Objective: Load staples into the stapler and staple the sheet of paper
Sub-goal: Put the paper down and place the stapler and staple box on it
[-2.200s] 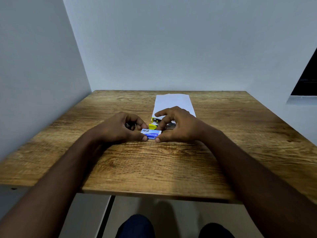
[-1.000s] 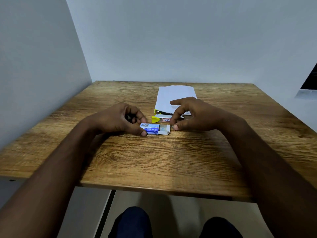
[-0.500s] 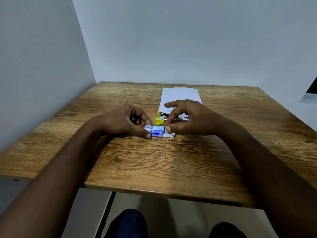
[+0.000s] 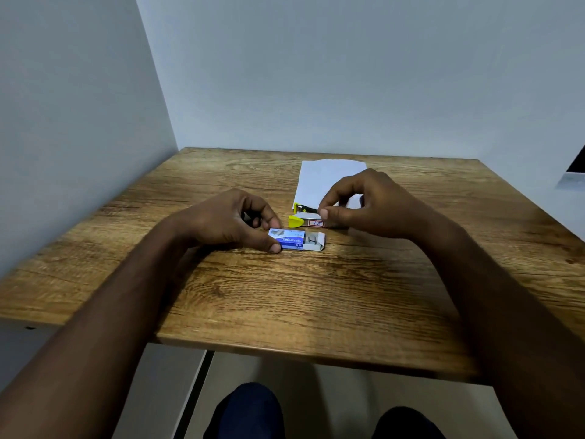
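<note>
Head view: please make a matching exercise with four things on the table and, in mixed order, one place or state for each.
Things:
1. staple box
2. stapler
3. sheet of paper
4. right hand

Descriptions:
A. lies flat, farthest from the person
B. inner tray slid out on one side
C. has a yellow end
D. fingertips pinched together above the table

Pairs: 1-B, 2-C, 3-A, 4-D

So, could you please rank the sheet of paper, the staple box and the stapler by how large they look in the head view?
1. sheet of paper, clearly largest.
2. staple box and stapler: unsure, since the right hand covers much of the stapler.
</note>
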